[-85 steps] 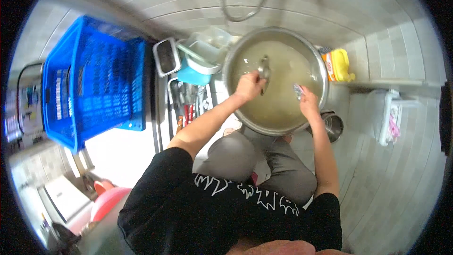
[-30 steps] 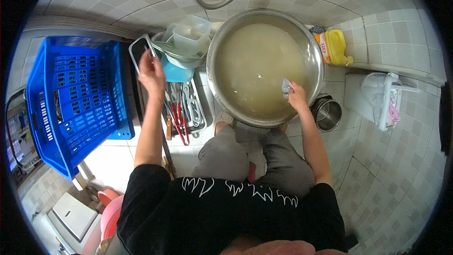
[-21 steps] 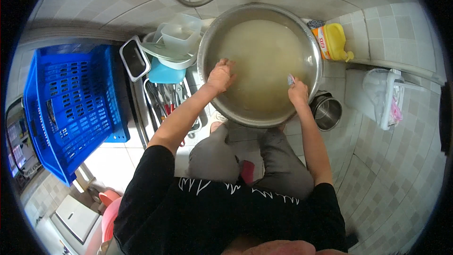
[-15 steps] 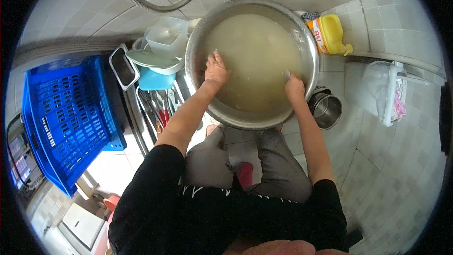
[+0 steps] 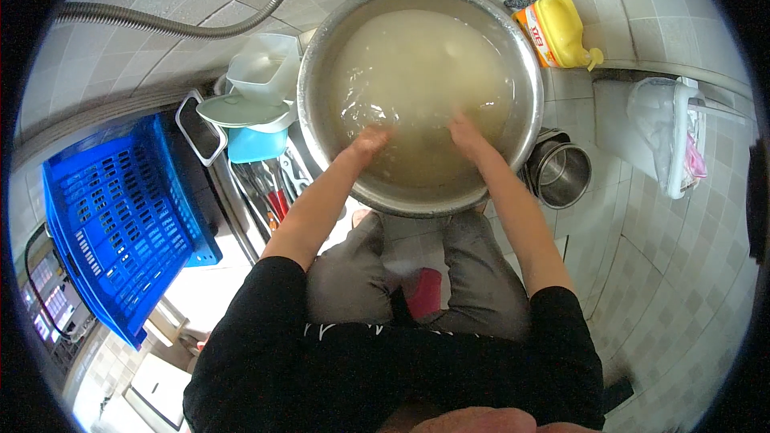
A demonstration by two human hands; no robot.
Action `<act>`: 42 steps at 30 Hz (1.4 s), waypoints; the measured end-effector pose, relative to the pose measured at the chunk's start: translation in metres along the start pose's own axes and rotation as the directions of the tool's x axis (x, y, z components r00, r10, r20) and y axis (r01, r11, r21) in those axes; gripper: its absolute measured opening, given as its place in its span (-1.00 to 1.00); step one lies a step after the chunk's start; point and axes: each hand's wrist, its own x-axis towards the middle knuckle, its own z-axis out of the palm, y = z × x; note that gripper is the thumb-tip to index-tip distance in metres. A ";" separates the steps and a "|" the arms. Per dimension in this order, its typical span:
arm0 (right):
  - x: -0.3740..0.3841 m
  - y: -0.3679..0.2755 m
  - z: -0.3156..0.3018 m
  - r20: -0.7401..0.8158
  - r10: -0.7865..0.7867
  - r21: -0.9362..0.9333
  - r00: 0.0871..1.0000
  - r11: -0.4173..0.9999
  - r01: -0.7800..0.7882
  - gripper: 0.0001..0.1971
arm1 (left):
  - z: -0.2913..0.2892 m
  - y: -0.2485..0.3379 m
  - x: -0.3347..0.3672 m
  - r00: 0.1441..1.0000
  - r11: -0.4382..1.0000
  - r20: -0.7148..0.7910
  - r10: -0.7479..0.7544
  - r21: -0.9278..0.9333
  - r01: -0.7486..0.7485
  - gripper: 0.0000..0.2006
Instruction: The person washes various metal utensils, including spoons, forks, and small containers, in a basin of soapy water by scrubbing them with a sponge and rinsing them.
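A large round metal basin (image 5: 311,124) filled with cloudy, yellowish water (image 5: 421,64) stands on the floor in front of my knees. My left hand (image 5: 372,141) dips into the water at the near left, its fingers under the murky surface. At the near right, my right hand (image 5: 466,133) also reaches in, and its fingertips are lost in the water. Ripples and bright glints show beyond the left hand. Whether either hand grips anything below the surface is hidden.
Left of the basin are plastic containers (image 5: 265,68), a green lid (image 5: 235,111), knives and scissors (image 5: 275,192), and a blue crate (image 5: 120,224). To the right stand a yellow jug (image 5: 564,32), metal pots (image 5: 561,176) and a bagged white bin (image 5: 678,140). A metal hose (image 5: 184,30) hangs at the far left.
Both hands have gone down into the water. The left, spread above the surface before, came nearer to me; the right moved left, and the small pale item by it no longer shows.
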 end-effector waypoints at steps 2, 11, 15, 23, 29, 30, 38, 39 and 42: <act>-0.009 0.001 0.005 0.111 0.175 0.106 0.978 0.977 -0.187 -0.51 | 0.033 0.023 -0.010 0.963 0.964 -0.057 -0.264 0.008 0.265 -0.56; -0.044 -0.073 0.024 0.401 0.176 0.601 0.899 0.691 -0.403 -0.63 | 0.045 0.048 -0.030 0.915 0.916 -0.063 -0.400 -0.051 0.397 -0.38; -0.044 -0.080 0.024 0.382 0.182 0.640 0.906 0.656 -0.401 -0.63 | 0.031 0.028 -0.020 0.962 0.929 0.067 -0.265 -0.250 0.274 -0.42; -0.054 -0.101 0.023 0.327 0.107 0.594 0.939 0.750 -0.292 -0.63 | 0.037 0.026 -0.028 0.983 0.948 0.014 -0.181 -0.265 0.179 -0.54; -0.023 -0.034 0.006 -0.012 -0.021 0.266 1.000 0.964 0.023 -0.66 | 0.044 0.024 -0.012 0.962 0.926 -0.090 -0.259 -0.306 0.220 -0.75; -0.023 -0.031 0.001 -0.083 -0.074 0.152 0.994 0.985 0.086 -0.68 | 0.046 0.026 -0.013 0.950 0.912 -0.119 -0.289 -0.335 0.236 -0.76; -0.019 -0.112 -0.012 0.429 -0.344 -0.721 0.835 0.427 0.546 -0.78 | 0.025 0.017 -0.017 0.949 0.876 -0.177 -0.262 -0.457 0.157 -0.75; -0.014 -0.106 -0.007 0.426 -0.347 -0.719 0.836 0.431 0.546 -0.78 | 0.024 0.018 -0.019 0.935 0.933 -0.249 -0.252 -0.318 0.167 -0.73; -0.001 -0.068 -0.009 0.360 -0.499 -0.816 0.789 0.241 0.525 -0.85 | 0.040 0.036 -0.017 0.923 0.969 -0.303 -0.236 -0.148 0.199 -0.69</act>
